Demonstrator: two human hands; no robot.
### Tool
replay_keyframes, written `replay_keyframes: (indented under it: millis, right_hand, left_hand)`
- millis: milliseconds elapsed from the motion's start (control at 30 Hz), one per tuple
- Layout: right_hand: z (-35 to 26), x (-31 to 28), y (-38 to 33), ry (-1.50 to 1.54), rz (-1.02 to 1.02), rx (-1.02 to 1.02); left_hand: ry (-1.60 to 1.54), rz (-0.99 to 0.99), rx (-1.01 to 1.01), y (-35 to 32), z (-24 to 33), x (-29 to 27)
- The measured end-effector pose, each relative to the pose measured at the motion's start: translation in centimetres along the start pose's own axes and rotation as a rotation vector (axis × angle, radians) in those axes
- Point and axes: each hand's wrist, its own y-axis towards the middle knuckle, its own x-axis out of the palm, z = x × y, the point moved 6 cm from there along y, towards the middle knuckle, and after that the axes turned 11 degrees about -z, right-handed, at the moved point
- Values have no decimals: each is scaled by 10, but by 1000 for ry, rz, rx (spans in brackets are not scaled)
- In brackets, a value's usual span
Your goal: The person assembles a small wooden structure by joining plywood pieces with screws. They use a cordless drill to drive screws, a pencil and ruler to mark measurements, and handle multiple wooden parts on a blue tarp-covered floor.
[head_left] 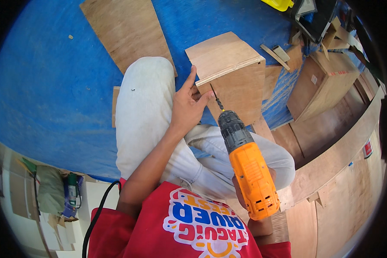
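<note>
In front of my knees stands a small plywood box (238,88), its top panel overhanging slightly along the near edge. My left hand (188,105) grips the box's near left corner, with the index finger up along the panel edge and the thumb against the front face. An orange and black power drill (250,167) is in my right hand (238,191), which is mostly hidden beneath the drill body. The thin dark drill bit (217,98) points at the front face just under the panel edge. I cannot tell whether its tip has entered the wood.
A loose plywood sheet (129,32) lies on the blue tarp (51,94) ahead. To the right are another plywood box (324,84), wood offcuts (275,58) and a long curved wooden rim (331,172). A black cord (96,219) hangs by my left side.
</note>
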Motion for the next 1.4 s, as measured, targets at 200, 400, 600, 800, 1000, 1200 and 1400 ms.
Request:
replay_keyframes:
  millis: [200, 400, 600, 800, 1000, 1200, 1400]
  right_hand:
    - [-3, 0, 0, 46, -20, 7]
    - [-12, -1, 4, -70, -54, -41]
    - [-7, -2, 3, 76, -31, 29]
    - [-8, -1, 1, 115, -1, -44]
    - [-4, 3, 1, 44, -64, 25]
    - [3, 12, 19, -127, -140, -99]
    - [8, 8, -5, -200, 51, -74]
  left_hand:
    - [-4, 26, 24, 0, 1, 1]
    - [49, 43, 60, -1, 1, 1]
    - [33, 44, 78, -1, 1, 1]
    - [2, 53, 91, 0, -1, 1]
    - [56, 44, 82, -1, 2, 1]
    - [15, 46, 60, 2, 1, 1]
    - [331, 204, 142, -14, 34, -1]
